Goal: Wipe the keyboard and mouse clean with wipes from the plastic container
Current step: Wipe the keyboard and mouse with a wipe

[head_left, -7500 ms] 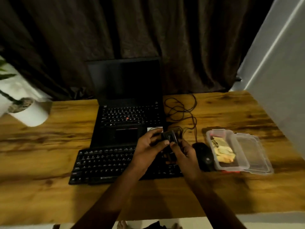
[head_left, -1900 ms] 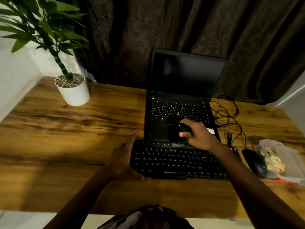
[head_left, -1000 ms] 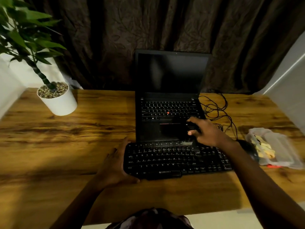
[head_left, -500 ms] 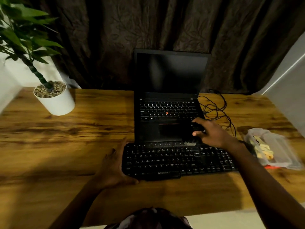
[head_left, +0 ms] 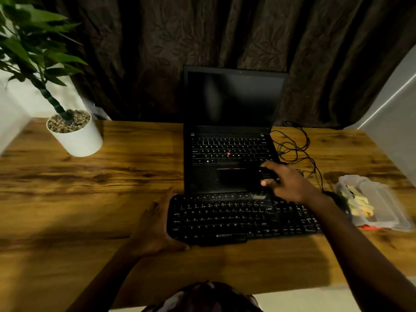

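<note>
A black external keyboard [head_left: 236,218] lies on the wooden desk in front of an open laptop. My left hand [head_left: 155,230] rests flat against the keyboard's left end, fingers straight along the edge and thumb along the front. My right hand [head_left: 286,182] pinches a small dark wipe [head_left: 266,175] on the right of the laptop's palm rest, just behind the keyboard. The black mouse [head_left: 341,200] sits right of the keyboard, mostly hidden by my right forearm. A clear plastic container [head_left: 387,206] with yellowish packets stands open at the far right.
The laptop [head_left: 231,131] has a dark screen. Tangled black cables [head_left: 295,149] lie to its right. A potted plant in a white pot [head_left: 75,136] stands at the back left. A dark curtain hangs behind the desk [head_left: 90,199].
My right hand has slid the wipe to the right, from the middle of the laptop's palm rest to its right side. My left hand has stayed at the keyboard's left end.
</note>
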